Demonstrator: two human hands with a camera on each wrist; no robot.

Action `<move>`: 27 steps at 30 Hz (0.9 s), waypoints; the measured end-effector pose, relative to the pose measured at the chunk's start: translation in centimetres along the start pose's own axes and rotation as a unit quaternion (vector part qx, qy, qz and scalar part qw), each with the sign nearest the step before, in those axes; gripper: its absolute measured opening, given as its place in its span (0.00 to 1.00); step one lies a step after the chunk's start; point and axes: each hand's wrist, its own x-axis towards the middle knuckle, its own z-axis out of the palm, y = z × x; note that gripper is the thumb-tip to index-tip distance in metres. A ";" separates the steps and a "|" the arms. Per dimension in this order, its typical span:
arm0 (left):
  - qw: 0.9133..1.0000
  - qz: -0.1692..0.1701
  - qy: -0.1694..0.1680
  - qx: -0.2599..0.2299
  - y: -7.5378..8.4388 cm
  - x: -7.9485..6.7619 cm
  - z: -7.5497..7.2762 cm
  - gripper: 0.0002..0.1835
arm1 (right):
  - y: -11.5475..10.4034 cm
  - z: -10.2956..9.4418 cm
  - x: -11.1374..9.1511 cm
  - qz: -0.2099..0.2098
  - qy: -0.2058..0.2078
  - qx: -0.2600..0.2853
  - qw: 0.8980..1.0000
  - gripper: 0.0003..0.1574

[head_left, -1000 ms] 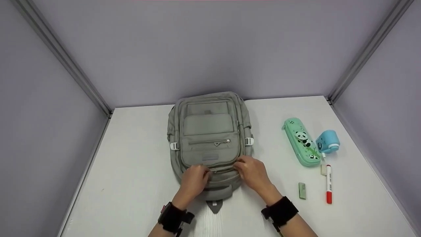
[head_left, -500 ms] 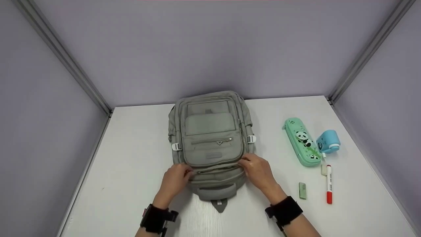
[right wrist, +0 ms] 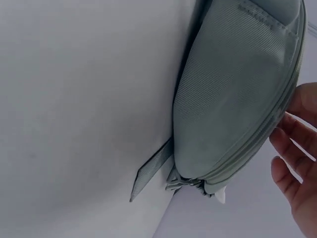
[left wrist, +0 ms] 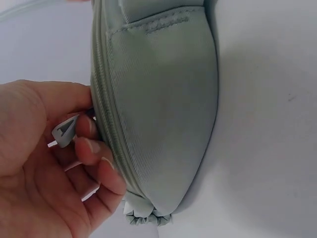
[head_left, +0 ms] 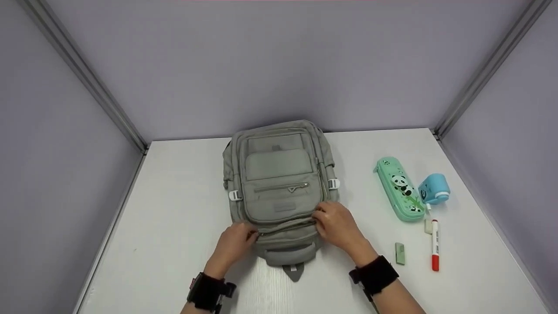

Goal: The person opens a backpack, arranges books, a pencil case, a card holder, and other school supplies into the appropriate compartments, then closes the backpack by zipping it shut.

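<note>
A grey-green backpack [head_left: 279, 165] lies front side up, its top handle [head_left: 291, 254] towards me. My left hand [head_left: 234, 242] is at the left end of the top zipper. Its thumb and fingers pinch at the zipper pull [left wrist: 64, 133], which shows between them in the left wrist view. On the other side, my right hand [head_left: 340, 225] pinches the bag's edge beside the zipper track [right wrist: 250, 144]. A gap in the zipper runs between the two hands; the inside of the bag is hidden.
Right of the bag lie a green panda pencil case [head_left: 399, 187], a blue object with a white end [head_left: 435, 189], a red-capped marker [head_left: 436, 245], a small green block [head_left: 400, 253] and a pale block [head_left: 428, 226]. Walls [head_left: 279, 65] enclose the white table [head_left: 174, 209].
My left hand has moved left along the zipper, from the middle to the bag's left side. The bag has shifted slightly right. My right hand stays near the same edge.
</note>
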 end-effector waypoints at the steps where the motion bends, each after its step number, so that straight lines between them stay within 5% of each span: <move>1: 1.000 -0.005 0.001 0.003 0.1 0.1 0.2 0.03 | -0.3 0.1 0.2 -0.008 -0.006 0.003 1.000 0.07; 9: 1.000 -0.017 0.008 0.015 0.7 0.3 0.5 0.04 | -3.1 1.6 2.7 -0.051 -0.083 -0.008 0.995 0.18; 13: 0.999 -0.008 0.033 0.035 0.6 -0.1 0.2 0.03 | -3.5 2.3 3.5 -0.065 -0.104 -0.010 0.992 0.11; 17: 0.997 -0.001 0.065 0.048 0.3 -0.5 0.1 0.03 | -3.4 2.5 3.8 -0.072 -0.089 -0.003 0.993 0.04; 27: 0.982 -0.019 0.164 0.088 -1.0 -0.9 -0.4 0.04 | -2.9 2.5 3.7 -0.074 -0.020 0.028 0.997 0.06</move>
